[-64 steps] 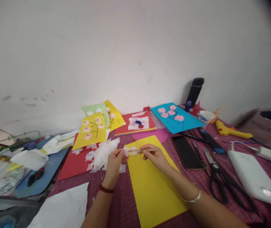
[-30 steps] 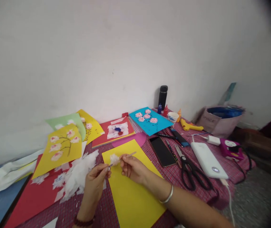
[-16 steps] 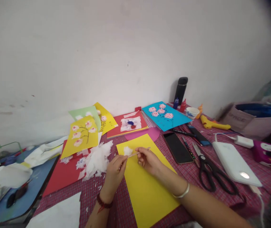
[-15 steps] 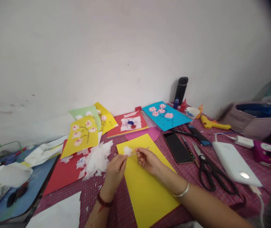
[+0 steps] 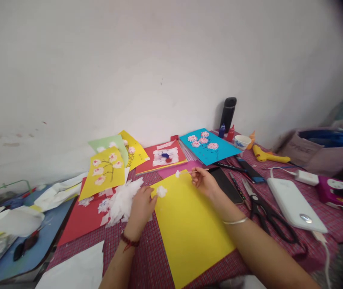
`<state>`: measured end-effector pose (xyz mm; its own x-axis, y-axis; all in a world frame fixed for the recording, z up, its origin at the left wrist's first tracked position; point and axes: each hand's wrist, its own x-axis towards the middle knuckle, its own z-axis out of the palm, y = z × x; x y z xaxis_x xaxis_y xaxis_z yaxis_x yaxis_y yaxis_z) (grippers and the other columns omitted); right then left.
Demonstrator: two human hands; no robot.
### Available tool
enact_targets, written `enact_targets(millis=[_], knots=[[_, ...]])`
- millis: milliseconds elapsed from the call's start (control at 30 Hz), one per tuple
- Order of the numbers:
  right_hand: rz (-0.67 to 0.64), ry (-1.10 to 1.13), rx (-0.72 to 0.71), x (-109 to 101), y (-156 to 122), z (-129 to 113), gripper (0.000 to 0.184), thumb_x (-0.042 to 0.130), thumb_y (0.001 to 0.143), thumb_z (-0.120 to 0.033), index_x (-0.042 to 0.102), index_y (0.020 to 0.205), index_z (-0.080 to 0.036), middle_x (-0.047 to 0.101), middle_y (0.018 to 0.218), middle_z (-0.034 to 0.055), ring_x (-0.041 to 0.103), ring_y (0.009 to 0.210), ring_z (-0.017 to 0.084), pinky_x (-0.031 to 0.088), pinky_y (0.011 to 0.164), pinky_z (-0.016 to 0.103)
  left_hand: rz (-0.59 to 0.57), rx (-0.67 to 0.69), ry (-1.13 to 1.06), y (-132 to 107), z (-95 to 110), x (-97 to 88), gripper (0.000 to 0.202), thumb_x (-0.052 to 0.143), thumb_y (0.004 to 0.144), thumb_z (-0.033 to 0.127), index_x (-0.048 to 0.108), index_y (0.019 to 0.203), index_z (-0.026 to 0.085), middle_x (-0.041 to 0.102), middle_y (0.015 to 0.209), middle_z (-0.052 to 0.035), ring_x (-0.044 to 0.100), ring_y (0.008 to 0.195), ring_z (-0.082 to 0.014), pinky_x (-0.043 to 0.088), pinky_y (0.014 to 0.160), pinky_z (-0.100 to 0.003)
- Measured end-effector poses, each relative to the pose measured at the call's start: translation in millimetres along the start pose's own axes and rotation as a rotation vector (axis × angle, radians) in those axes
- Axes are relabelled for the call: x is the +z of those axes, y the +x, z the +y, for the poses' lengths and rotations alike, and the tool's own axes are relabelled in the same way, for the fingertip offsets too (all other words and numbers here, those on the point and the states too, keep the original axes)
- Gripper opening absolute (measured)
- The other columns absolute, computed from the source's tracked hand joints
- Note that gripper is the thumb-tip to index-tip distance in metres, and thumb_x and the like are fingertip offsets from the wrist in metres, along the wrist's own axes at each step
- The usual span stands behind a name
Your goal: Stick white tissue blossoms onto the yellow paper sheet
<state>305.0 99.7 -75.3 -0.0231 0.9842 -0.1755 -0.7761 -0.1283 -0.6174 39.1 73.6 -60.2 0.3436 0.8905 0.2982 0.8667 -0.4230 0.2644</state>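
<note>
A plain yellow sheet [image 5: 189, 224] lies on the red checked cloth [image 5: 147, 261] in front of me. My left hand [image 5: 140, 208] rests at the sheet's left edge, fingers curled, pinching a small white tissue tuft [image 5: 161, 191] against the paper. My right hand [image 5: 204, 181] is farther back at the sheet's top right corner, pinching a thin stick [image 5: 189, 172] with a white tip [image 5: 177, 174]. A heap of torn white tissue [image 5: 123, 198] lies just left of my left hand.
Finished flower cards lie behind: yellow [image 5: 105, 171], red [image 5: 165, 157], blue [image 5: 207, 145]. A phone [image 5: 227, 185], scissors [image 5: 264, 208], pens, a white power bank [image 5: 294, 204], a glue gun [image 5: 269, 155], a cup [image 5: 242, 141] and a black flask [image 5: 228, 112] stand on the right.
My right hand has drawn the stick away from the tissue tuft, back and to the right. My left hand stays on the tuft at the sheet's edge.
</note>
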Motion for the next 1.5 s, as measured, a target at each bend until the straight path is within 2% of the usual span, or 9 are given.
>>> enact_targets(millis=[167,267,333,567,1133,1200,1300,1400,1500], knots=[[-0.014,-0.450,-0.074,-5.5,5.8,18.8,0.020,0.059,0.072,-0.033,0.062,0.066,-0.013,0.057,0.048,-0.0007,0.043,0.035,0.007,0.031,0.035,0.019,0.008,0.031,-0.045,14.6,28.6,28.9,0.030,0.056,0.074,0.025,0.057,0.104,0.018,0.054,0.102,-0.0091,0.051,0.095,-0.0227,0.040,0.083,-0.035],[-0.051,-0.574,-0.113,-5.1,6.3,28.5,0.022,0.056,0.073,-0.032,0.062,0.066,-0.013,0.057,0.049,-0.0008,0.045,0.036,0.006,0.031,0.037,0.019,0.027,-0.005,-0.131,17.7,22.7,43.5,0.015,0.048,0.080,0.025,0.060,0.086,0.018,0.053,0.090,-0.0064,0.052,0.084,-0.0190,0.042,0.075,-0.032],[-0.069,-0.637,-0.139,-3.3,5.7,32.0,0.021,0.054,0.073,-0.031,0.062,0.066,-0.013,0.057,0.049,-0.0013,0.045,0.037,0.006,0.031,0.038,0.018,0.047,-0.035,-0.220,20.7,15.2,49.1,0.017,0.046,0.082,0.025,0.060,0.076,0.018,0.053,0.083,-0.0047,0.052,0.078,-0.0170,0.041,0.072,-0.030],[-0.143,-0.816,-0.206,7.8,-0.9,39.0,0.018,0.054,0.073,-0.028,0.063,0.067,-0.014,0.060,0.057,-0.0007,0.045,0.039,0.006,0.033,0.040,0.019,0.094,-0.163,-0.424,30.9,-0.6,57.6,0.016,0.051,0.076,0.025,0.058,0.063,0.017,0.054,0.069,-0.0013,0.052,0.068,-0.0143,0.040,0.065,-0.027],[-0.177,-0.822,-0.240,13.9,-6.2,54.3,0.016,0.055,0.072,-0.027,0.066,0.069,-0.016,0.062,0.062,0.0003,0.049,0.045,0.008,0.038,0.045,0.020,0.090,-0.206,-0.395,29.7,-2.1,59.2,0.013,0.055,0.071,0.029,0.059,0.066,0.018,0.054,0.068,-0.0005,0.052,0.064,-0.0137,0.039,0.062,-0.026],[-0.141,-0.789,-0.223,12.3,-5.1,51.7,0.015,0.056,0.071,-0.026,0.066,0.068,-0.015,0.062,0.058,0.0001,0.049,0.043,0.008,0.037,0.044,0.020,0.088,-0.213,-0.379,29.5,-0.5,59.3,0.011,0.054,0.071,0.027,0.059,0.065,0.018,0.053,0.068,-0.0003,0.051,0.063,-0.0134,0.038,0.061,-0.025],[0.015,-0.657,-0.243,6.6,-1.2,44.1,0.015,0.057,0.068,-0.028,0.062,0.063,-0.015,0.058,0.050,-0.0009,0.047,0.039,0.008,0.035,0.041,0.020,0.104,-0.203,-0.388,29.9,3.7,59.2,0.011,0.053,0.070,0.024,0.059,0.063,0.017,0.053,0.067,-0.0004,0.051,0.064,-0.0134,0.039,0.062,-0.025],[0.104,-0.561,-0.269,0.2,2.9,38.0,0.019,0.054,0.069,-0.033,0.060,0.064,-0.015,0.055,0.049,-0.0017,0.045,0.038,0.008,0.033,0.039,0.020,0.098,-0.231,-0.523,30.4,4.8,50.2,0.015,0.052,0.072,0.026,0.060,0.065,0.017,0.055,0.066,-0.0010,0.052,0.065,-0.0139,0.040,0.062,-0.026],[0.087,-0.537,-0.257,-2.3,4.1,36.6,0.021,0.054,0.070,-0.035,0.059,0.066,-0.015,0.055,0.050,-0.0013,0.045,0.038,0.007,0.033,0.039,0.020,0.126,-0.361,-0.804,24.7,-4.3,22.2,0.026,0.048,0.077,0.035,0.062,0.086,0.015,0.060,0.072,-0.0026,0.054,0.064,-0.0136,0.042,0.058,-0.025]])
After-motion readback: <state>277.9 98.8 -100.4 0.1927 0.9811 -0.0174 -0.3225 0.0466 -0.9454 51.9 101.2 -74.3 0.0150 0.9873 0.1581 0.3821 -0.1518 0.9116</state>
